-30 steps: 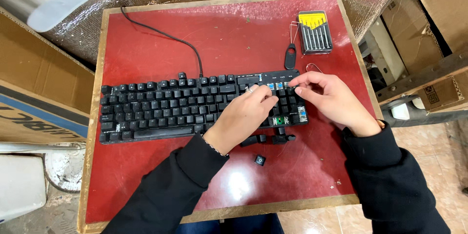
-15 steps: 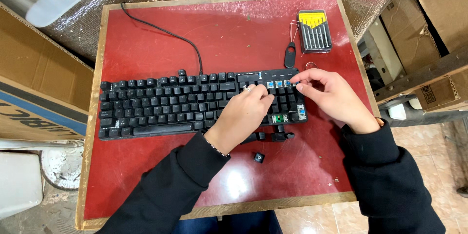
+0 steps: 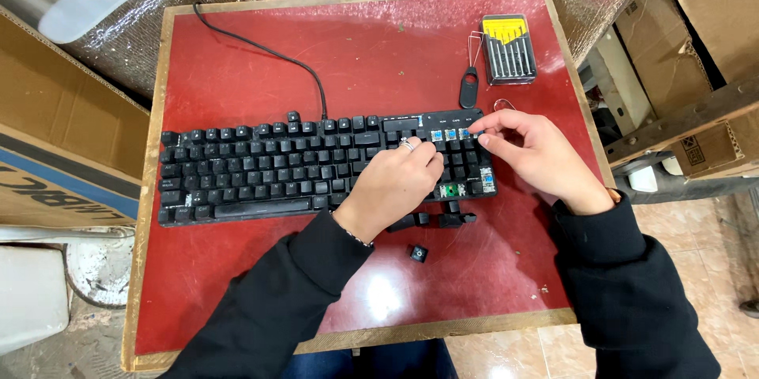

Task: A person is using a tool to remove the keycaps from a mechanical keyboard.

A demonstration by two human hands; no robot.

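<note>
A black mechanical keyboard (image 3: 261, 177) lies on a red tabletop (image 3: 237, 292). Near its right end several keycaps are off, showing blue switches (image 3: 449, 134) and a green one (image 3: 449, 191). My left hand (image 3: 391, 185) rests on the keyboard's right part, fingers curled down onto the keys beside the bare switches. My right hand (image 3: 538, 158) hovers at the keyboard's top right corner with thumb and forefinger pinched together; whether something is between them I cannot tell. Loose black keycaps (image 3: 417, 252) lie just in front of the keyboard.
A black keycap puller (image 3: 468, 88) and a small case of screwdrivers (image 3: 510, 49) lie behind the keyboard at the right. The keyboard's cable (image 3: 261, 51) runs to the back left. Cardboard boxes (image 3: 47, 150) flank the table on both sides.
My right hand has drawn slightly right, off the keys toward the keyboard's right edge. My left hand has stayed on the keys.
</note>
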